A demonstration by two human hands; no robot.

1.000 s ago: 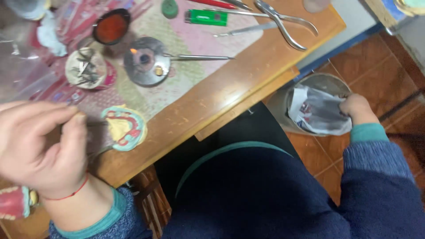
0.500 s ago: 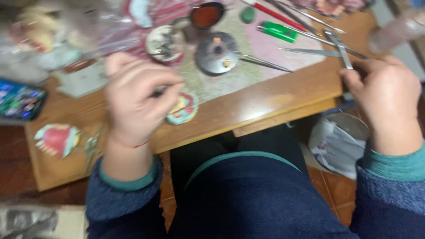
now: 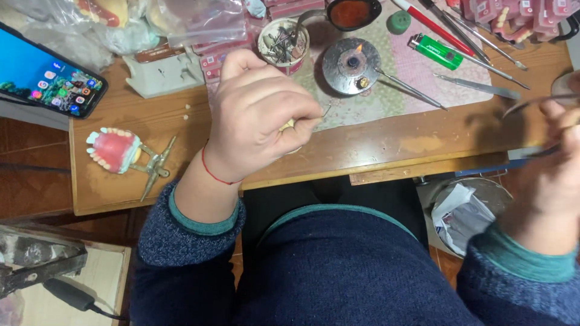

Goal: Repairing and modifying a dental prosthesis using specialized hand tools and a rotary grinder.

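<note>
Wooden worktop (image 3: 386, 145), front edge: left hand (image 3: 260, 118) pinching small pale dental piece (image 3: 289, 125), mostly hidden. Judging light, rigid, fragile; fingertip grip suiting. Right hand (image 3: 553, 175) gripping thin metal tool (image 3: 534, 102) near right edge.

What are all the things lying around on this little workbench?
Denture model: one, pink with white teeth, on a metal frame, left on the table.
Phone: one, screen lit, far left edge.
Small burner: one, grey metal, small flame, top centre.
Cup of small metal bits: one, left of the burner.
Spoon with red wax: one, top centre.
Lighter: one, green, right of the burner.
Thin metal tools: several, silver, top right.
Plastic bags: some, clear, top left.
Bin: one, paper inside, on the floor at right.
Left hand: closed around something mostly hidden, over the table edge.
Right hand: blurred, holding thin metal tools, far right.
</note>
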